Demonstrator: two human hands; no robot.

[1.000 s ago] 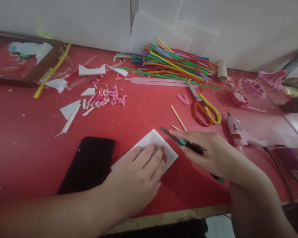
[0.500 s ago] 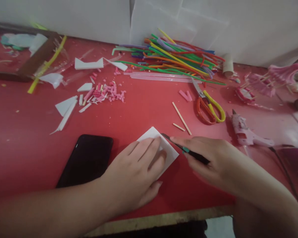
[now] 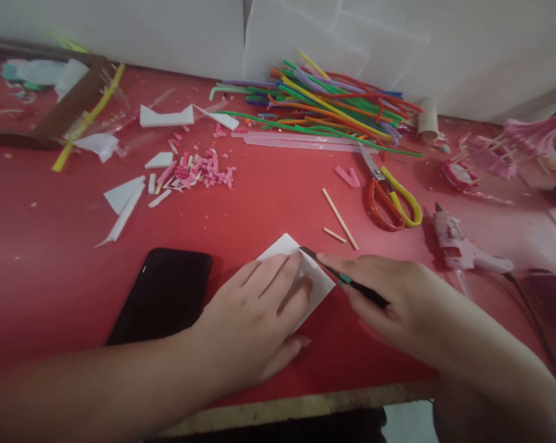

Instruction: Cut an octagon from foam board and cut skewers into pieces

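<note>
My left hand holds a square white card down on the red table, its fingers bent and pressing on the surface. The card lies turned with one corner pointing away from me. My right hand is closed around a black cutter knife with a teal part on its handle. The knife's front end rests at the card's upper right edge, close to my left fingertips. Its blade is too small to make out. A black phone lies left of my left hand.
Scissors, two thin sticks and a glue gun lie beyond my right hand. Coloured pipe cleaners are heaped by the wall. Pink bits and white scraps lie at left. The table's front edge is near.
The knife has shifted very slightly up and left along the card's edge with my right hand. My left hand stays on the card. The view has moved a little.
</note>
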